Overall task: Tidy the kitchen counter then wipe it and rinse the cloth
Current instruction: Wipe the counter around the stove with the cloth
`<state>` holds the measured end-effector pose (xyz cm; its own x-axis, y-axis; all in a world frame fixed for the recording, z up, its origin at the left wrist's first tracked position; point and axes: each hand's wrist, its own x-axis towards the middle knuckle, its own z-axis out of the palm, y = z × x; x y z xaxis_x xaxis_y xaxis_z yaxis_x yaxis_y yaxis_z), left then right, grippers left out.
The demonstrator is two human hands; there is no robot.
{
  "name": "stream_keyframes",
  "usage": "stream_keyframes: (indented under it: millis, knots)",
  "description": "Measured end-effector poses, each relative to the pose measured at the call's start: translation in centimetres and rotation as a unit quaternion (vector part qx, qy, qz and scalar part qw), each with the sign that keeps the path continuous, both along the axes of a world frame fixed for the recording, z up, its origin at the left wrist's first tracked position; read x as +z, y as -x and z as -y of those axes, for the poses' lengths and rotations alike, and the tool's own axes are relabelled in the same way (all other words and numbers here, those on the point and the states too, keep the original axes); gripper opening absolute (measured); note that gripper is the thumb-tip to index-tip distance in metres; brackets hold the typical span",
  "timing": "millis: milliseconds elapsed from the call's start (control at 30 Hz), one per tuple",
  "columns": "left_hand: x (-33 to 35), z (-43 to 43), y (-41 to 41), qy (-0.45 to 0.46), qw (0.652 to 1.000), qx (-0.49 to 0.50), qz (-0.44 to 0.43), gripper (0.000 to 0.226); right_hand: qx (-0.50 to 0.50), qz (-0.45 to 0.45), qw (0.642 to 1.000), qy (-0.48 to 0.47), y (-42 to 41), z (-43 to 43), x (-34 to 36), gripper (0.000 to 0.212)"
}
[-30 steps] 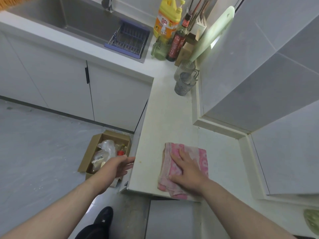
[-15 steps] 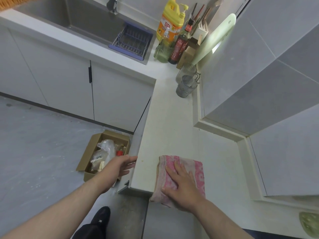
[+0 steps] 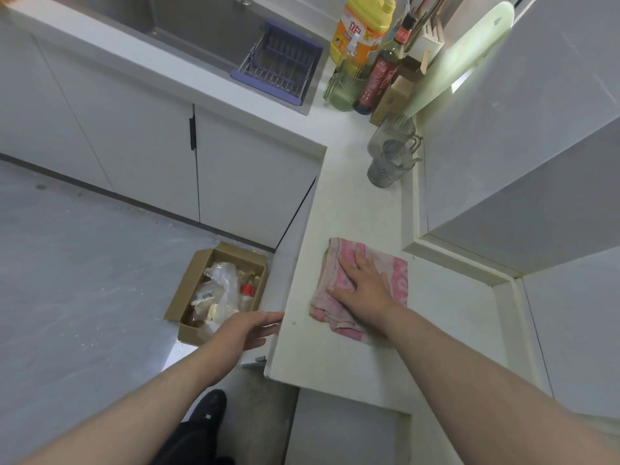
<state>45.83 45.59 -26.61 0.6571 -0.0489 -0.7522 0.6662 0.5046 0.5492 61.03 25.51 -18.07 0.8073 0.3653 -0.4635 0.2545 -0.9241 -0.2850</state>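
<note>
White L-shaped counter point(image 3: 349, 209), pale and a little stained. On it near the front edge, pink cloth point(image 3: 396, 273), folded, crumpled at the left border, with faded pattern. Pressed flat on top, right hand point(image 3: 364, 290), fingers straight and spread. Beside counter edge, left hand point(image 3: 250, 330), relaxed, holding nothing.

The cloth point(image 3: 396, 273) was pink with a paler woven pattern. The counter point(image 3: 352, 223) was cream-white. The rack point(image 3: 278, 67) was purple-blue, the jug point(image 3: 360, 26) yellow with an orange label, the box point(image 3: 191, 290) brown, the floor point(image 3: 84, 263) grey.
</note>
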Motion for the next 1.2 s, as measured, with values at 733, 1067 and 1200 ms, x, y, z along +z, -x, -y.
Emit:
stream_keyframes:
  millis: [733,1067,1200]
  knots:
    - [2.9,0.6,2.3,-0.052,0.992,-0.024,0.116,0.039,0.037,0.026,0.999,0.021,7.8,1.3,0.0,0.078]
    - [2.6,0.9,2.9,-0.046,0.989,-0.024,0.139,0.045,0.041,0.033,0.998,0.038,14.5,2.2,-0.4,0.074]
    - [2.7,0.8,2.8,-0.038,0.99,-0.007,0.138,0.042,0.047,0.033,0.996,0.065,15.2,1.5,-0.3,0.073]
